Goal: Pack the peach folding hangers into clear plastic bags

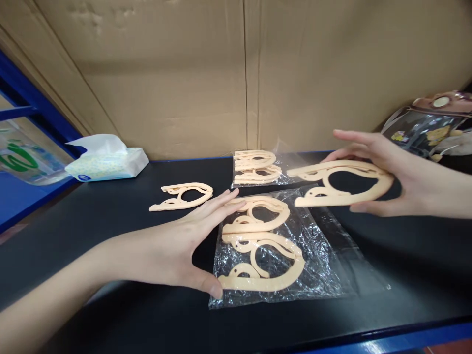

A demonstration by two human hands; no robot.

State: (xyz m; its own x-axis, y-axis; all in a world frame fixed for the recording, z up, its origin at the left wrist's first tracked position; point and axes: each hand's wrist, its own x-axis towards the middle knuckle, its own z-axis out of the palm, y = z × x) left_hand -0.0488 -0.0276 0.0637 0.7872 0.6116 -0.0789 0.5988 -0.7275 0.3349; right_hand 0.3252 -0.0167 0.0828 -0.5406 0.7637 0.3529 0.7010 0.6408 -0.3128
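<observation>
My right hand (383,172) is closed around the curved end of a beige folding hanger (354,199), lifted above the right part of the clear bag, its narrow ends pointing left. My left hand (177,246) lies with thumb and fingers spread along the left edge of a clear plastic bag (320,265); the thumb touches its near corner. Inside that bag lie beige folded hangers (283,282), one beyond the other. Left of it, a loose folded hanger (201,199) rests on the black table.
A second clear bag with folded hangers (258,169) lies at the back against the cardboard wall (165,73). A tissue pack (114,164) stands back left beside a clear plastic container (29,152). At the right is a transparent bottle (416,128). The table's blue edge (405,339) runs along the front.
</observation>
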